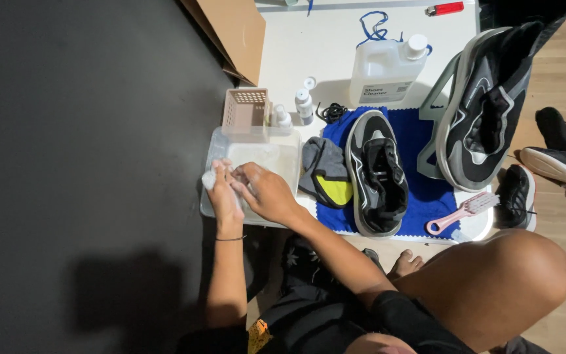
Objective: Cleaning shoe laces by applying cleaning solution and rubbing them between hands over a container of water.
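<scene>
My left hand (pixel 223 190) and my right hand (pixel 263 191) are together over the near left part of a clear plastic tub (pixel 287 141) of soapy water. Between the fingers they squeeze a small wet white piece (pixel 209 179), perhaps a cloth or lace; I cannot tell which. Right of the tub lies a grey and yellow rag (pixel 325 174). Beside it a black and grey shoe (pixel 376 172) rests on a blue cloth (pixel 427 141). A second shoe (pixel 483 108) of the same kind leans at the table's right edge. A pink brush (pixel 461 213) lies on the cloth's near corner.
On the white low table (pixel 322 46) stand a white jug of cleaner (pixel 384 69), two small bottles (pixel 304 105), a pink basket (pixel 245 108), blue laces (pixel 375 27) and a red lighter (pixel 445 8). Cardboard (pixel 234 29) leans at the left. More shoes (pixel 558 157) lie on the wooden floor at the right.
</scene>
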